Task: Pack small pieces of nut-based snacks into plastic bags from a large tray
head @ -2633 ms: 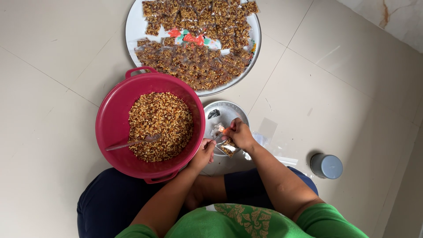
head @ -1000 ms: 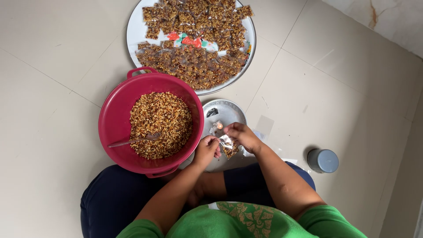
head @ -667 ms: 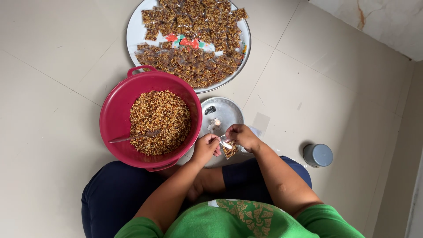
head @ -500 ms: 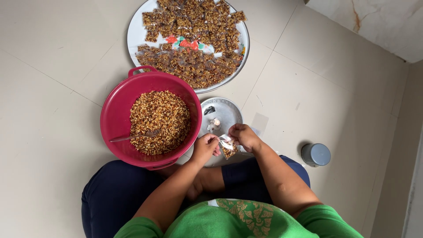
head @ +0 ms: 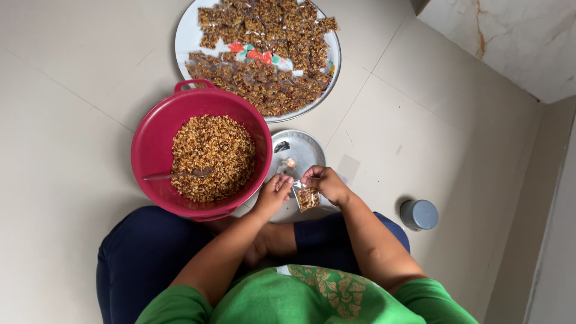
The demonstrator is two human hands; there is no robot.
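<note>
Both hands, left hand point(head: 273, 193) and right hand point(head: 324, 183), pinch a small filled plastic packet point(head: 308, 198) between fingertips.

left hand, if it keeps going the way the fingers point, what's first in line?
The left hand points up and right at the small clear packet it pinches with the right hand. Past that, probably the small candle on the metal plate; depth is unclear.

Both hands have drawn the small packet point(head: 308, 198) back from the candle flame point(head: 290, 162), its top apparently pinched shut.
</note>
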